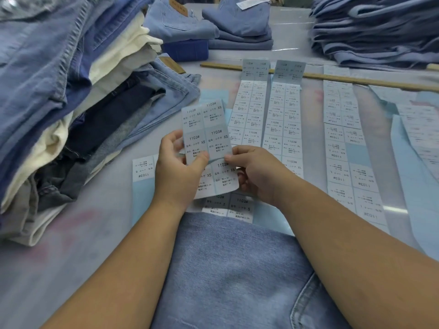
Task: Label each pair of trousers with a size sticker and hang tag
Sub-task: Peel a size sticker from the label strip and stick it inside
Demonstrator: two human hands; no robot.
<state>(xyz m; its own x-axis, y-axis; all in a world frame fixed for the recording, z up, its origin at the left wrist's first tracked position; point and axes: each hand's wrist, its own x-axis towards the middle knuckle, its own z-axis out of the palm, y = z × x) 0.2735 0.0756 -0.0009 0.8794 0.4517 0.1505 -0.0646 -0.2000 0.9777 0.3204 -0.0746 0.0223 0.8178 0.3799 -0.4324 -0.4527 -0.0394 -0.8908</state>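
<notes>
A strip of XS size stickers [209, 136] stands bent upward above the table's middle. My left hand [177, 167] grips its left side, thumb laid over the front. My right hand [255, 173] pinches the strip's right edge at the fold between thumb and forefinger. A pair of light blue denim trousers [228, 269] lies flat under my forearms at the near edge. Another sticker strip marked S [228, 207] lies partly under the trousers' far edge.
Long sticker strips marked S [249, 108], XL [283, 119] and L [351, 162] lie side by side on the table [83, 257]. A tall pile of folded trousers [59, 103] fills the left. More denim stacks [375, 27] and a wooden ruler [356, 79] sit behind.
</notes>
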